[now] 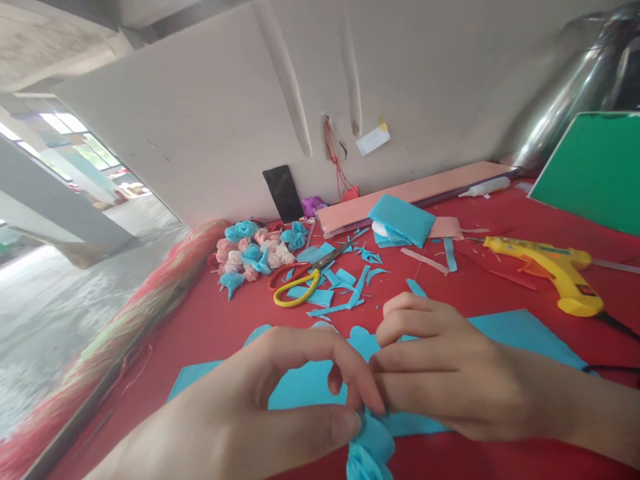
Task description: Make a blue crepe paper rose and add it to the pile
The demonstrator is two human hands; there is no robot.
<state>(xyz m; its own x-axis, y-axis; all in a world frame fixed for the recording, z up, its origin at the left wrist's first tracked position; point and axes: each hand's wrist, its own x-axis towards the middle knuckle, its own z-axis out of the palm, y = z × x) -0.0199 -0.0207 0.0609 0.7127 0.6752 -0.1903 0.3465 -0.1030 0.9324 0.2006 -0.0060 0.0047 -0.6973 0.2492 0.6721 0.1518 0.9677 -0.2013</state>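
Note:
At the bottom centre, my left hand (280, 407) pinches a rolled blue paper flower (371, 448) between thumb and fingers. The flower hangs downward, its lower end at the frame's edge. My right hand (445, 367) meets the left at the flower's gathered end, with its fingers curled and closed there; the fingertips are partly hidden. Under both hands lies a blue paper sheet (525, 337), with rounded blue paper pieces (363, 341) on it. Beyond the hands are scissors (313, 277) with yellow and red handles, among blue paper scraps (345, 280).
Pink, white and blue paper flowers (253, 253) are piled at back left. A black phone (284, 193) leans on the wall. Folded blue paper (403, 220) lies near a long pink strip (415, 193). At right are a yellow glue gun (555, 267) and a green board (595, 173).

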